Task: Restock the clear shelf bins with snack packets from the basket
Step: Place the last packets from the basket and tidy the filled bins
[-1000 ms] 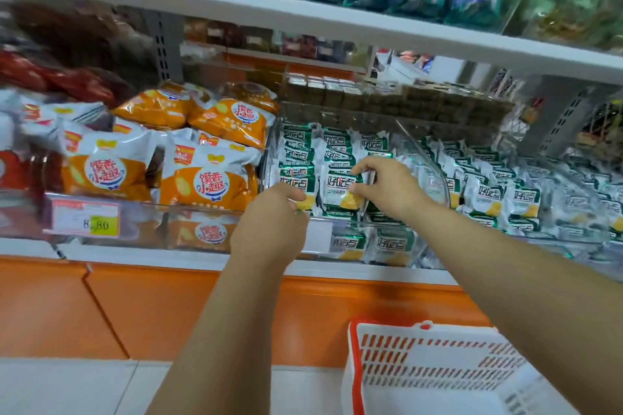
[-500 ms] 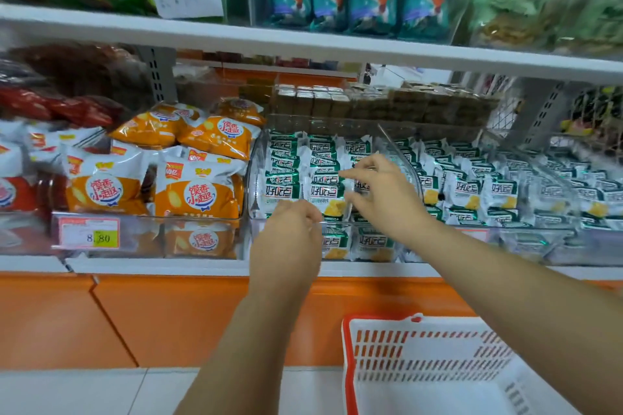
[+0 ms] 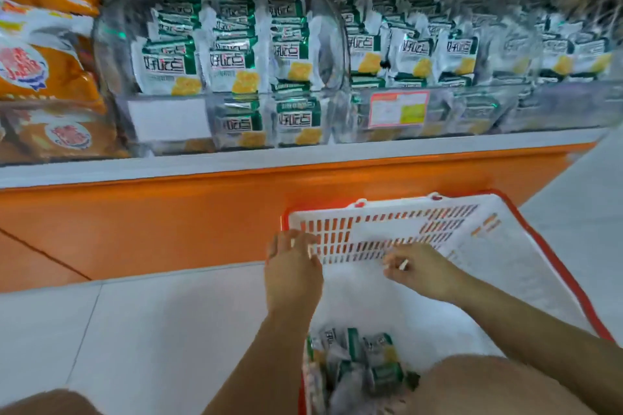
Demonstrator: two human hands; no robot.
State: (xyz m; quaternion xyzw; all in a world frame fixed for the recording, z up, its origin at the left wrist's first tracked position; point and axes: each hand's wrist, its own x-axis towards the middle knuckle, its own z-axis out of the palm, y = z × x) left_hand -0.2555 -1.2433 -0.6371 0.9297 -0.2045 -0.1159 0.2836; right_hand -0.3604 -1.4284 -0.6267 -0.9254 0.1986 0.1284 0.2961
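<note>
The white basket with a red rim stands on the floor below the shelf. Several green-and-white snack packets lie in its near end. My left hand hovers over the basket's left edge with relaxed fingers and holds nothing. My right hand hangs inside the basket with loosely curled fingers, also empty. On the shelf above, the clear bins hold rows of the same green-and-white packets; more fill the bin to the right.
Large orange snack bags fill the bin at the left. A price label hangs on the bin front. The orange shelf base runs behind the basket. My knees show at the bottom over the white floor tiles.
Both hands have dropped from the shelf bin down to the basket, and my view has tilted downward with them. The packets in the bin stay where they were placed.
</note>
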